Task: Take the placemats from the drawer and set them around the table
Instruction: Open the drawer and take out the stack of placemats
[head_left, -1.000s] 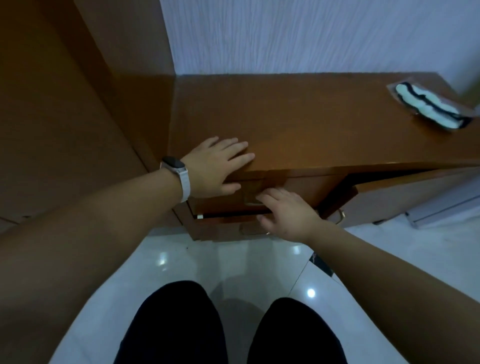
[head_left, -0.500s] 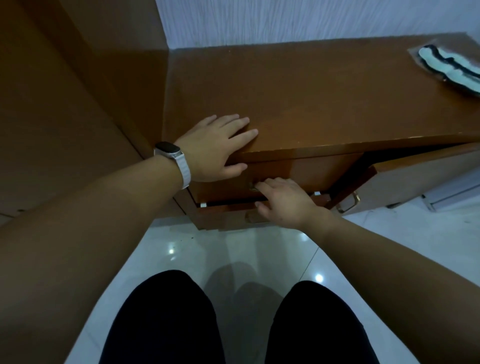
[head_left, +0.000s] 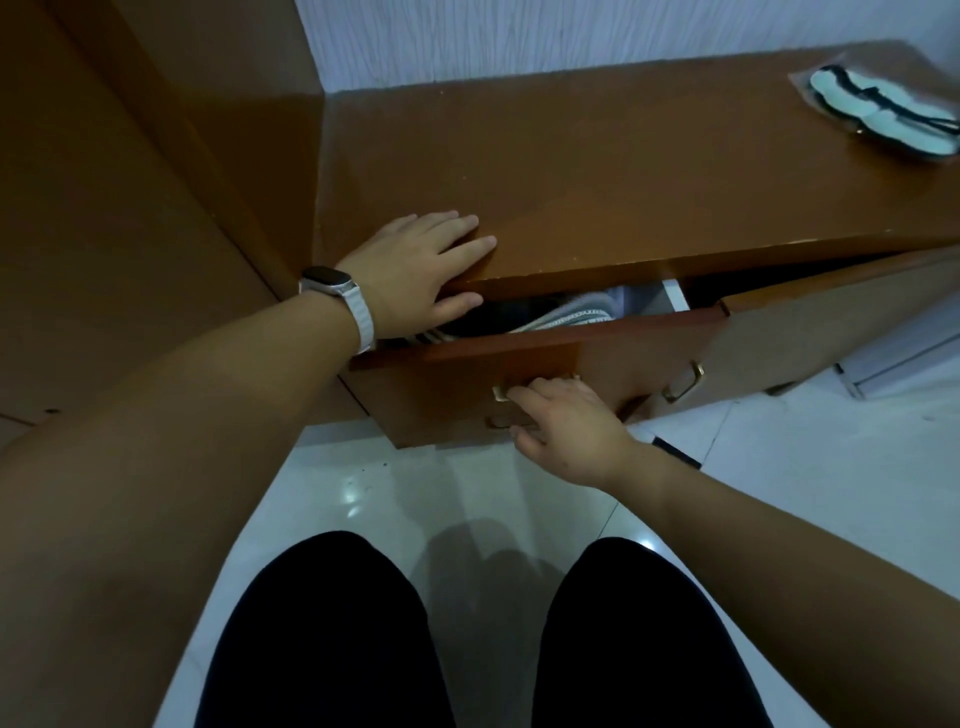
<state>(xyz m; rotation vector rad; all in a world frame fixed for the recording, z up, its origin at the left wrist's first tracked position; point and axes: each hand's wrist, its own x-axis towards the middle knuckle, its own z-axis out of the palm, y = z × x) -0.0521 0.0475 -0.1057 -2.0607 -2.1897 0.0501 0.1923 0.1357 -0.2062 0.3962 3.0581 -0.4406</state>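
Note:
A brown wooden cabinet's top drawer (head_left: 519, 358) stands pulled partway out. Inside it a stack of grey and white woven placemats (head_left: 566, 318) shows through the gap, mostly hidden under the cabinet top (head_left: 597, 182). My right hand (head_left: 566, 426) grips the drawer's brass handle (head_left: 501, 392) with curled fingers. My left hand (head_left: 421, 273), a white watch on its wrist, lies flat on the front edge of the cabinet top, its thumb hanging over the drawer gap.
A clear packet holding pale items with black straps (head_left: 883, 111) lies on the cabinet top at the far right. A second drawer (head_left: 810, 332) to the right is ajar. A tall wooden panel (head_left: 156, 182) stands to the left. My knees are over the white tiled floor (head_left: 467, 493).
The drawer has slid outward under my right hand, and the placemats inside have come into view. My left hand has stayed on the cabinet top.

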